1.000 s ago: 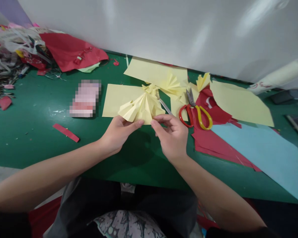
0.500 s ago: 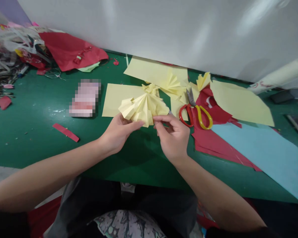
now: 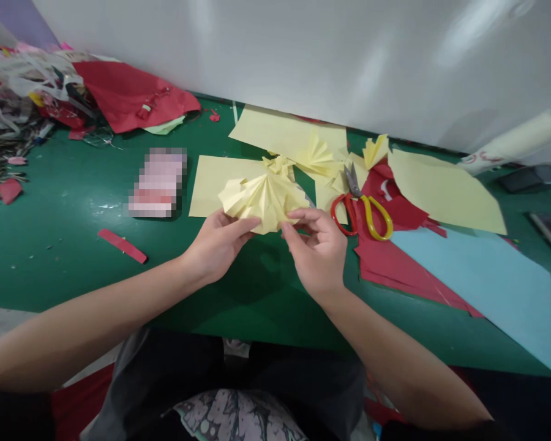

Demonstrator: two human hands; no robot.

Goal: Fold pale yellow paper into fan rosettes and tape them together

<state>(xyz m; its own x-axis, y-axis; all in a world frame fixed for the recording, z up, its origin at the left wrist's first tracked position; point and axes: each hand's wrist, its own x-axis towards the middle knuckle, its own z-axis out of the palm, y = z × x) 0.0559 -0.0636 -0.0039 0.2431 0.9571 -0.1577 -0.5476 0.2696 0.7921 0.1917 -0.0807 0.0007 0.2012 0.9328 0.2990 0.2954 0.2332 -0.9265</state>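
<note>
Two hands are holding the pleated yellow paper point(image 3: 264, 195), mid-frame, spread like a fan over the table. Left hand point(image 3: 211, 248) is pinching the lower left edge, thumb on top; right hand point(image 3: 320, 252) is pinching the lower right edge, thumb and fingers close together. Change vs half a second ago: left thumb is now sitting slightly further left and higher, right thumb is back against the paper's edge. Reads as a grip adjustment, pleats being handled, nothing being let go.

Surface: green table point(image 3: 64, 275) is running across the frame. Scissors point(image 3: 354, 184) are lying open right of centre, by red paper point(image 3: 406, 283). Blue sheet point(image 3: 491, 275) is covering lower right. Pixelated rectangular item point(image 3: 158, 180) and red strip point(image 3: 122, 245) are lying left of centre. Scrap heap point(image 3: 13, 116) is filling upper left.

Room: pale, glossy wall point(image 3: 294, 55) is backing the table; white roll point(image 3: 521, 141) is resting upper right.
</note>
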